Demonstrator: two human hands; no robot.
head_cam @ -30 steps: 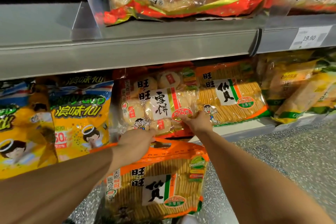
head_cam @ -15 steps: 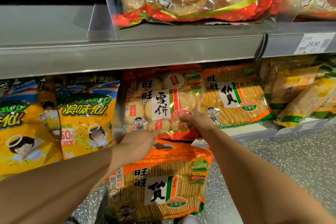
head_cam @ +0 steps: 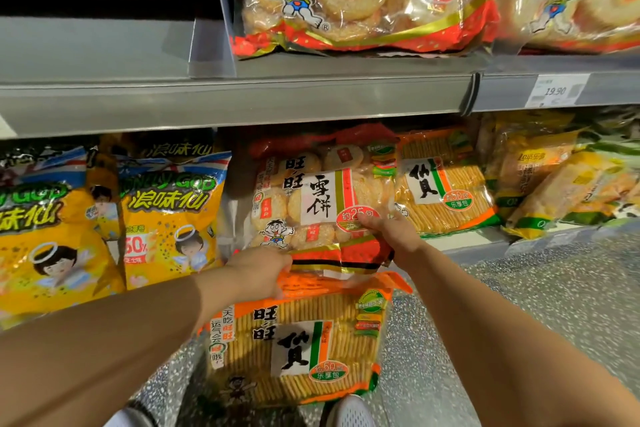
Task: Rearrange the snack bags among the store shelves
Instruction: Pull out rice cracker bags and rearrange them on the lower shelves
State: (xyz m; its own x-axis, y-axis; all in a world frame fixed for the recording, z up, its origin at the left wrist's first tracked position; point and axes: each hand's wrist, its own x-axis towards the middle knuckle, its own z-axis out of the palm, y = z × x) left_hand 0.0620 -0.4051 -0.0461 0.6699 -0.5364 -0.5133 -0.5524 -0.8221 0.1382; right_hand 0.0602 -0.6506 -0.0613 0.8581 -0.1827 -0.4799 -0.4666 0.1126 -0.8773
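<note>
Shelf [head_cam: 464,244], left end: yellow bags [head_cam: 166,218], not involved. Next, left hand [head_cam: 256,274] curled round top seam of orange bag [head_cam: 298,340], which hangs off shelf, below its lip. Middle slot holds red bag [head_cam: 322,201] — since a second ago its bottom seal has slid out over shelf edge. At its lower right corner, right hand [head_cam: 391,236] pinches it. I read this as red bag coming out — slot opening for orange bag.

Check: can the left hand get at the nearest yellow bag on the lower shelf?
Probably not yet: the left hand grips the orange bag by its top. The yellow bag stands close beside it, with nothing between.
</note>
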